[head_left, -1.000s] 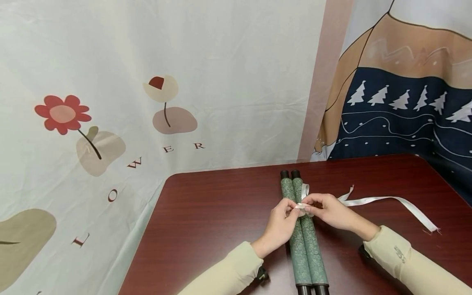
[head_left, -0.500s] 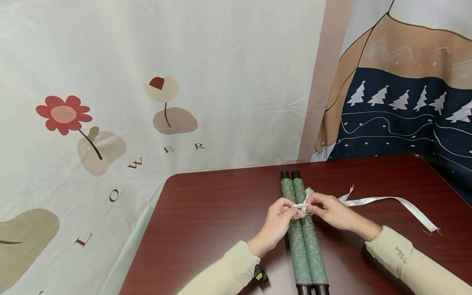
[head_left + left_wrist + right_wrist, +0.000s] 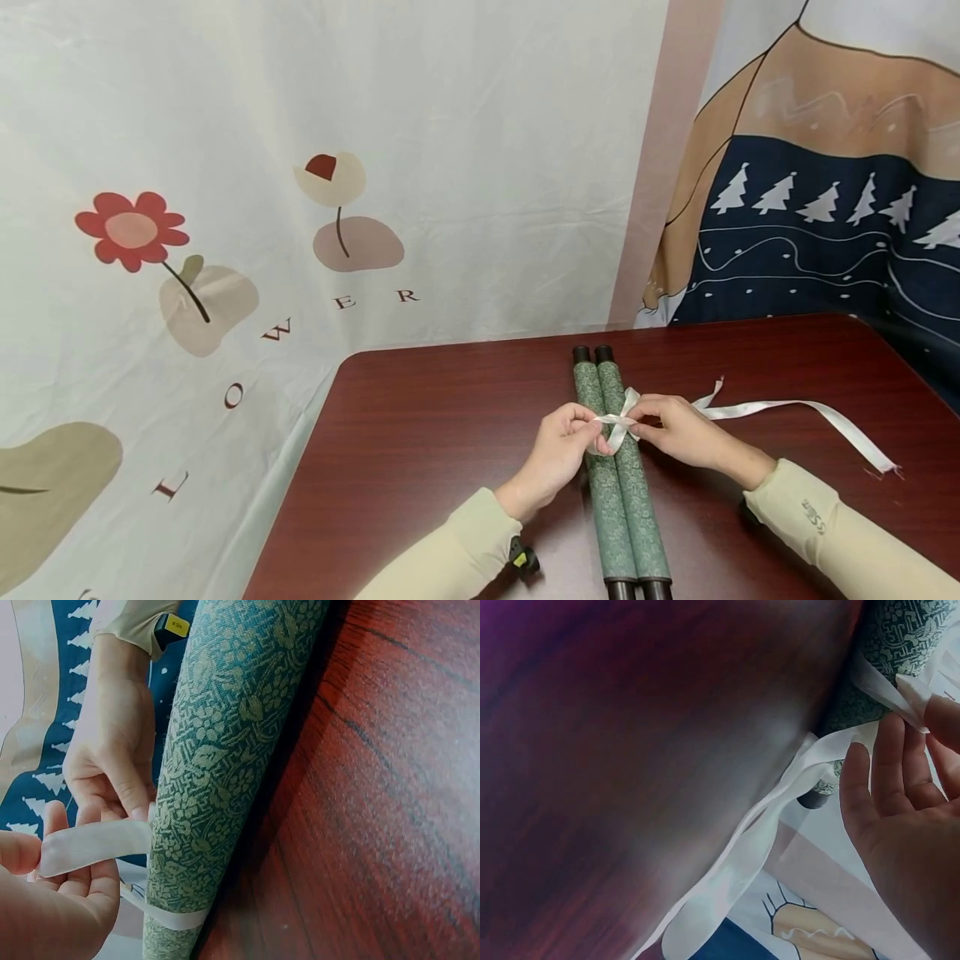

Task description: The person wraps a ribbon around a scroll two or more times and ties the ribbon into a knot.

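Note:
A hanging scroll point(image 3: 636, 508), rolled from both ends into two green patterned rolls with dark knobs, lies lengthwise on the table. A white ribbon point(image 3: 622, 432) crosses over its upper half in a bow-like knot. My left hand point(image 3: 553, 454) pinches a ribbon loop point(image 3: 94, 847) between thumb and fingers, left of the knot. On the other side my right hand point(image 3: 678, 429) pinches more ribbon point(image 3: 911, 697) between thumb and fingertips, close beside the right roll. One ribbon band wraps round the roll in the left wrist view.
Long ribbon tails point(image 3: 832, 421) trail over the dark red table point(image 3: 450, 467) to the right. Printed cloth point(image 3: 487, 167) hangs behind the table's far edge and along the left. A dark wrist device point(image 3: 523, 557) sits at the left cuff.
My left hand has drawn slightly left and down, pulling the ribbon loop out from the knot. The crossing ribbon now shows more plainly between the hands. My right hand has barely moved.

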Demonstrator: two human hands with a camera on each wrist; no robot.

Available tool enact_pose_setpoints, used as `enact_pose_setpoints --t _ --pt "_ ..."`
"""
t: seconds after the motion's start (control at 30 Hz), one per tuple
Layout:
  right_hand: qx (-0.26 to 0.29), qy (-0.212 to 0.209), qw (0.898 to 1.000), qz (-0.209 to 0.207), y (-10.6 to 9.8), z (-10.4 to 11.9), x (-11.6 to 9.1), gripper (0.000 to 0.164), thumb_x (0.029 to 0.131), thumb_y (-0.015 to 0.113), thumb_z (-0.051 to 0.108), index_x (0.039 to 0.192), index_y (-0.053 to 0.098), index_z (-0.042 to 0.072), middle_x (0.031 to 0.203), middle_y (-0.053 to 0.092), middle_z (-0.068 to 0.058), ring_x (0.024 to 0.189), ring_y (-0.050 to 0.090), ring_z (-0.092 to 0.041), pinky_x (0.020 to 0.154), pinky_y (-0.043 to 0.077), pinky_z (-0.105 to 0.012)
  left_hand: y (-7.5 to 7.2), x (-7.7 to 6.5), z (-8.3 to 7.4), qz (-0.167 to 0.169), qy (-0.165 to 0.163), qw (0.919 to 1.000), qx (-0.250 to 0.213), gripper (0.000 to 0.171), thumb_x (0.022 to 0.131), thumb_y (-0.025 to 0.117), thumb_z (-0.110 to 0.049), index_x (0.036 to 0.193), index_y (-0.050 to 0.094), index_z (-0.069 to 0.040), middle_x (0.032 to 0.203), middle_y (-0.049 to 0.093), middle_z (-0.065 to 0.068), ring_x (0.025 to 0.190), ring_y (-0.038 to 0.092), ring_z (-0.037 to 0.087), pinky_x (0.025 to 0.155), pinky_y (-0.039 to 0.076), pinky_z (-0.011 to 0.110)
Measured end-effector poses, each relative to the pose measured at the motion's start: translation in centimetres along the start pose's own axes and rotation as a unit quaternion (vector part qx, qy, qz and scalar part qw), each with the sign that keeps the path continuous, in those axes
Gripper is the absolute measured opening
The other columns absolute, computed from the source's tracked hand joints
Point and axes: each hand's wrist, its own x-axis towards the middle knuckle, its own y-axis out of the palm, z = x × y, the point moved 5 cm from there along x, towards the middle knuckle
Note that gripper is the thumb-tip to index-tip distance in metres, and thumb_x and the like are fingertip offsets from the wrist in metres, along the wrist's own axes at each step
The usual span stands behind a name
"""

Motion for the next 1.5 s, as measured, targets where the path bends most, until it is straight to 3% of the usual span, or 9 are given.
enact_pose_setpoints --t 0.4,0.8,1.0,1.23,1.5 --pt "0.04 0.038 0.998 0.017 0.1 -0.5 -0.1 0.023 0.075 0.074 0.007 0.091 0.066 0.022 0.082 0.064 0.007 0.075 0.059 -0.01 0.064 0.054 -0.032 -0.9 0.0 -0.2 -0.004 0.001 1.0 -0.003 0.022 0.092 0.053 -0.004 0.101 0.052 0.016 0.078 0.061 0.036 0.07 0.064 0.029 0.074 0.054 0.035" --pt "0.05 0.001 0.998 0.05 0.2 -0.8 0.0 0.028 0.071 0.078 0.008 0.095 0.067 0.019 0.088 0.061 0.004 0.08 0.058 -0.014 0.067 0.054 -0.038 -1.6 0.1 -0.4 -0.016 -0.011 0.9998 -0.008 0.014 0.092 0.054 -0.004 0.098 0.056 0.009 0.08 0.061 0.037 0.073 0.064 0.037 0.076 0.053 0.037" --pt "0.049 -0.022 0.998 0.032 0.1 -0.5 0.1 0.023 0.074 0.076 0.004 0.085 0.07 0.023 0.086 0.062 0.005 0.082 0.056 -0.013 0.068 0.05 -0.037 -1.9 0.1 -0.4 -0.017 -0.014 0.9998 -0.002 0.015 0.092 0.055 -0.005 0.098 0.057 0.009 0.078 0.062 0.036 0.072 0.064 0.035 0.074 0.053 0.033" --pt "0.005 0.009 1.0 0.007 -0.1 -1.1 -0.1 0.02 0.075 0.075 0.008 0.075 0.066 0.026 0.078 0.063 0.012 0.074 0.056 -0.007 0.066 0.049 -0.031 -2.1 0.2 -0.4 -0.013 -0.008 0.9998 0.009 0.015 0.09 0.055 -0.002 0.097 0.056 0.011 0.077 0.062 0.034 0.071 0.064 0.033 0.072 0.053 0.031" --pt "0.011 0.019 1.0 0.014 0.0 -1.3 -0.2 0.019 0.075 0.073 0.005 0.076 0.067 0.023 0.072 0.065 0.01 0.068 0.055 -0.007 0.06 0.048 -0.028 -2.4 0.4 -0.1 -0.019 -0.012 0.9996 0.018 0.015 0.09 0.055 -0.003 0.097 0.056 0.011 0.076 0.063 0.032 0.068 0.065 0.027 0.071 0.054 0.03"
